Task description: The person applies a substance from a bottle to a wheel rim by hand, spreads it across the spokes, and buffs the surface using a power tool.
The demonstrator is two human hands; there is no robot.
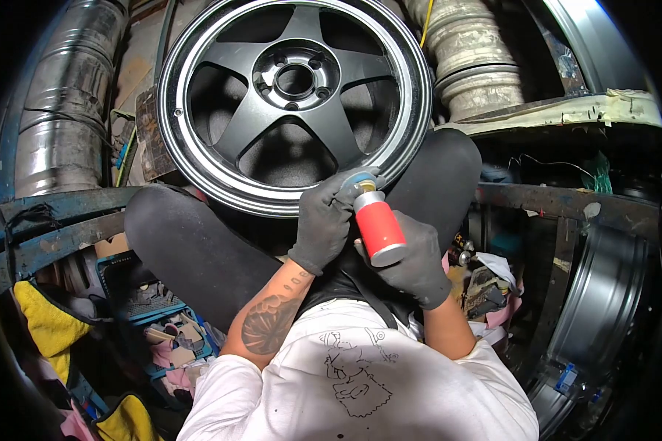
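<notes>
A small red cylindrical power tool (379, 228), like a mini sander, is in front of me with its silver end towards my body. At its far end is a round blue pad (360, 178). My right hand (413, 261), in a dark grey glove, is wrapped round the tool's body from the right. The gloved fingers of my left hand (325, 223) pinch the pad's edge. Just beyond both hands, a dark five-spoke wheel rim (293, 51) leans over my legs, its face up and its outer lip lighter. What lies under my fingers is hidden.
Stacked silver rims (70, 95) stand at left, with more dusty rims (474, 59) at upper right. Another rim (599, 294) sits low on the right. Metal frame bars (566, 202) run along both sides. A blue crate (143, 283) of sandpaper scraps and a yellow cloth (50, 320) are at left.
</notes>
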